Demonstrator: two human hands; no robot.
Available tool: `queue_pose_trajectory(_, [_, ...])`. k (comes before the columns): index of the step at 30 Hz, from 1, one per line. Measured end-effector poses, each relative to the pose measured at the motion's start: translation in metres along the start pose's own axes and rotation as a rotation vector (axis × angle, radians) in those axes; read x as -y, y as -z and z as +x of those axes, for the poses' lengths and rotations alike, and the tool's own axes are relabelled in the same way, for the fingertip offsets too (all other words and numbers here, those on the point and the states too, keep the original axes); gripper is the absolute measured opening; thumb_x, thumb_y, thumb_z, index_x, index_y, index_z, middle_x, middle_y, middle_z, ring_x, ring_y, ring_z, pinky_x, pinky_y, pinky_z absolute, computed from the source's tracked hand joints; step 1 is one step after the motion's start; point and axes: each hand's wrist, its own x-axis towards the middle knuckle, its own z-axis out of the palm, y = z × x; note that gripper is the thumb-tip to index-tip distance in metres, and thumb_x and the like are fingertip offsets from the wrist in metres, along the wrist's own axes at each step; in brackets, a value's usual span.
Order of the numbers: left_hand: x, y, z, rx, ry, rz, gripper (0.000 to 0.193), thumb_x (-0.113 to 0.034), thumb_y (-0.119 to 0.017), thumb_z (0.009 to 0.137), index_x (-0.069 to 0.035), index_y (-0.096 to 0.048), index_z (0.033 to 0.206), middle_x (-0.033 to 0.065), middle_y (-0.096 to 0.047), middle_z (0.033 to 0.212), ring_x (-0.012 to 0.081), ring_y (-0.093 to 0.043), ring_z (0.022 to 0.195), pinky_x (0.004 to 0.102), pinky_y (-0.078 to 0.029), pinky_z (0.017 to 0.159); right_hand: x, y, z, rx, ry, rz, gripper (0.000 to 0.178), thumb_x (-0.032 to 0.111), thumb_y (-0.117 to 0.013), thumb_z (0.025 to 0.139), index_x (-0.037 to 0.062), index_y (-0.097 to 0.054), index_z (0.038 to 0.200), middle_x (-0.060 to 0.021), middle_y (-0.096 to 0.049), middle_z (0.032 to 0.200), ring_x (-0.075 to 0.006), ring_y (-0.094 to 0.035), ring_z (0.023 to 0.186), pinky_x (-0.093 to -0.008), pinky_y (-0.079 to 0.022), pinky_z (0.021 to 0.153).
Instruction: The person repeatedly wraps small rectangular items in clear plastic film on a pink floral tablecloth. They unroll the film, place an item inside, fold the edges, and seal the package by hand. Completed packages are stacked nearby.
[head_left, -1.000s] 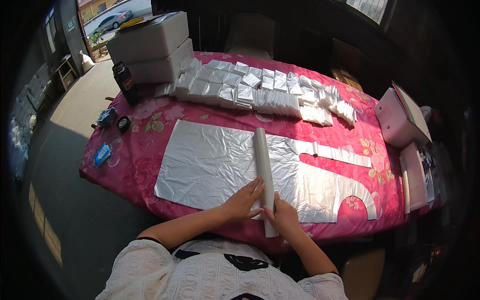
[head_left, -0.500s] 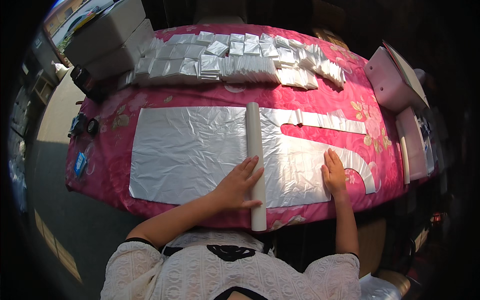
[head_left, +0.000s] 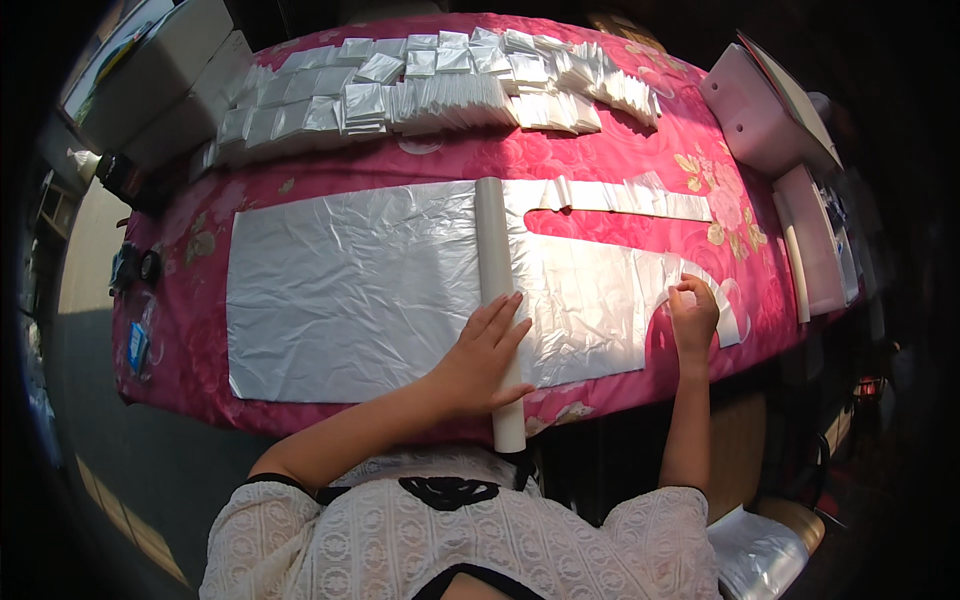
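Head view: a silvery-white plastic sheet (head_left: 350, 290) lies spread on the near half of a counter (head_left: 440, 160) covered in pink floral cloth. Its left part is a broad, lightly creased rectangle; at the right it divides into two straps, one far and one near, with a rounded gap between them. A pale grey tube (head_left: 492, 235) rests across the sheet, running from its far edge past its near edge. The left hand (head_left: 483, 350) lies on the tube's near part, open, its fingers extended rather than wrapped round. Well to the right, the right hand (head_left: 695, 315) is at the near strap, thumb and fingers drawn together, pinching some of the thin film.

Rows of folded silvery packets (head_left: 455, 105) stand along the far side. At the far left are pale boxes (head_left: 200, 90), with a dark bottle (head_left: 120, 178) just beside them; nearer lie a black roll (head_left: 150, 266) and a blue packet (head_left: 137, 347). A white box (head_left: 765, 110) stands at the right end.
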Motion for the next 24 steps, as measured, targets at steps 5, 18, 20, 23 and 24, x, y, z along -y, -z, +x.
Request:
queue_pose_trajectory(5, [-0.006,0.014,-0.003,-0.022,0.522,-1.16,0.043,-0.02,-0.058,0.086,-0.001,-0.045,0.122,0.015,-0.053,0.117,0.019,-0.054,0.102,0.0322,-0.044,0.088,0.182,-0.018,-0.046,0.52,-0.043,0.513,0.015,0.009,-0.067,0.073,0.0034,-0.057,0.083,-0.0086,-0.061,0.075,-0.0181,-0.058,0.059,-0.0291,-0.046,0.054])
queue_pose_trajectory(18, [0.136,0.17,-0.142,0.136,1.104,-0.768,0.028,-0.015,-0.069,0.076,0.0,-0.058,0.097,0.0053,-0.064,0.082,0.0097,-0.059,0.072,0.023,-0.046,0.064,0.207,0.02,-0.114,0.735,-0.135,-0.066,0.046,0.043,-0.07,0.07,0.0021,-0.059,0.087,-0.0117,-0.062,0.077,-0.0271,-0.061,0.072,-0.037,-0.047,0.065])
queue_pose_trajectory(20, [0.147,0.174,-0.144,0.17,1.065,-0.751,0.029,-0.014,-0.071,0.073,0.0,-0.059,0.096,0.0047,-0.064,0.08,0.009,-0.059,0.069,0.0212,-0.045,0.061,0.202,0.017,-0.123,0.921,-0.276,-0.023,0.044,0.045,-0.064,0.074,0.0009,-0.06,0.079,-0.015,-0.062,0.071,-0.0308,-0.061,0.067,-0.0392,-0.047,0.062])
queue_pose_trajectory(23, [0.153,0.18,-0.138,0.214,1.055,-0.704,0.027,-0.012,-0.071,0.073,0.0,-0.06,0.095,0.0043,-0.064,0.08,0.009,-0.059,0.067,0.0206,-0.046,0.06,0.199,0.016,-0.131,0.99,-0.417,0.129,0.044,0.043,-0.059,0.077,-0.0008,-0.062,0.073,-0.0193,-0.06,0.065,-0.0344,-0.061,0.064,-0.0408,-0.047,0.06])
queue_pose_trajectory(24, [0.155,0.182,-0.136,0.219,1.062,-0.712,0.027,-0.011,-0.07,0.074,0.0,-0.059,0.095,0.0045,-0.064,0.08,0.0092,-0.059,0.067,0.0212,-0.046,0.06,0.2,0.017,-0.13,0.997,-0.429,0.131,0.044,0.043,-0.059,0.077,-0.0006,-0.062,0.075,-0.0194,-0.06,0.066,-0.0344,-0.061,0.064,-0.0406,-0.047,0.061])
